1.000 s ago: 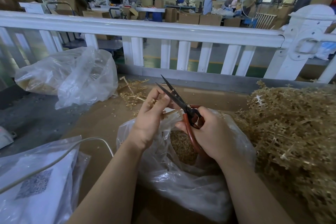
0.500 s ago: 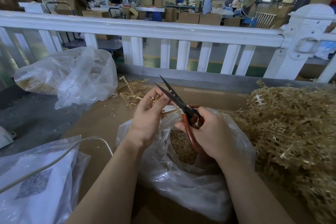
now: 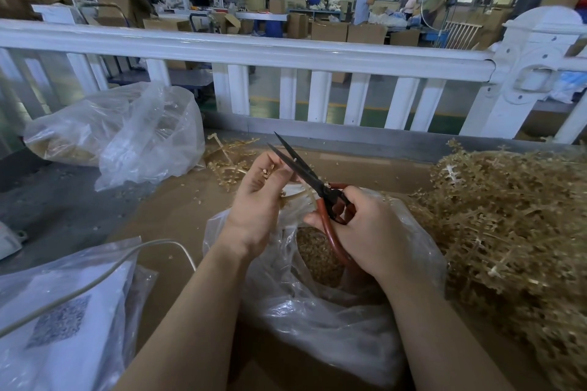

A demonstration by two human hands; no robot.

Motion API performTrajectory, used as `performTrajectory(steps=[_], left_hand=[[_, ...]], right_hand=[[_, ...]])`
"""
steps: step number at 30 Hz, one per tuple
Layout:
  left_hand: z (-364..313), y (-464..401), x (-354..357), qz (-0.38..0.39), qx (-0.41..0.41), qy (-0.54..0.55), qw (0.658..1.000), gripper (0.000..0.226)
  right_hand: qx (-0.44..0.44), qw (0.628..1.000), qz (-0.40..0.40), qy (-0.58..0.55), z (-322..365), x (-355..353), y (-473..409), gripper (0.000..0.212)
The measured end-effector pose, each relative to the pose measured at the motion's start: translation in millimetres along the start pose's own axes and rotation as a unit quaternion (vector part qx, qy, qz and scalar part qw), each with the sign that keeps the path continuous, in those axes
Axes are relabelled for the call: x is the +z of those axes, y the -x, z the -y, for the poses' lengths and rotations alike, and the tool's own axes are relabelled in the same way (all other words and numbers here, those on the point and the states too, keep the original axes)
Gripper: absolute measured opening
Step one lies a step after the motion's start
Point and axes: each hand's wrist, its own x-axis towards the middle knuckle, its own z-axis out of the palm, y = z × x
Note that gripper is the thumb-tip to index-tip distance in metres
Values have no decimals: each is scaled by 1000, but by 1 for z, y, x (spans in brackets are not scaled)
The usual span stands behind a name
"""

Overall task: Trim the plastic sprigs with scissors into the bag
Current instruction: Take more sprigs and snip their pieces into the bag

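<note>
Little has shifted over the last second: your left hand (image 3: 259, 200) still pinches a plastic sprig (image 3: 297, 197) up against the blades, and your right hand (image 3: 365, 228) keeps its fingers curled through the red handles of the scissors (image 3: 313, 179), blades parted a touch and pointing far and left. Both sit just above the open mouth of the clear bag (image 3: 317, 311), where a heap of cut pieces already lies. The cut looks lined up but not yet closed. The big uncut pile (image 3: 508, 232) waits at the right.
</note>
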Motion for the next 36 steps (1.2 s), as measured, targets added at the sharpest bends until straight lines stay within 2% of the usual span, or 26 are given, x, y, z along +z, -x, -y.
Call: performTrajectory(steps=[8,12,27,30,34,36], left_hand=[[-3,3,2,53,25,-67,996,16],[-3,3,2,60,29,-69,995,17],[-6,3,2,49,20,-63,997,15],[-7,4,3,26,-3,-58,998,13],[-7,4,4,34,-22,-79,996,13],[-5,4,6,34,-15,-112,993,8]], right_hand=[[10,1000,3,-5,-2,2,-1,65],[7,1000,-1,-3,-2,1,-1,61],[-10,1000,-24,-5,-4,3,-1,77],[30,996,-15,-85,-1,3,-1,64],[69,976,-12,-205,3,1,-5,20],[86,969,5,-231,4,2,-6,11]])
